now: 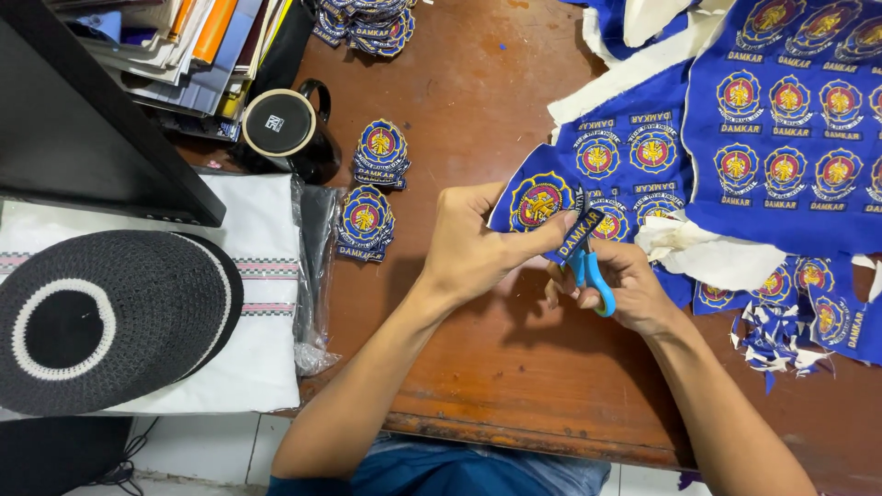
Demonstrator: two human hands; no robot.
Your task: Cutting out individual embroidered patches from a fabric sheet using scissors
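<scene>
My left hand (478, 241) pinches a small dark rectangular embroidered label strip (581, 232) and the edge of a blue sheet of round embroidered patches (634, 152). My right hand (625, 285) grips blue-handled scissors (593, 276), their blades at the strip, just under the round yellow-and-blue patch (540, 202). Both hands hover over a brown wooden table (478, 349).
Stacks of cut patches (366, 220) (381, 152) lie left of my hands. A black mug (289, 129), books (197, 50), a black-and-white knitted cap (101, 317) on folded white cloth (253, 303), fabric scraps (776, 340) and a large uncut patch sheet (790, 119) surround the work area.
</scene>
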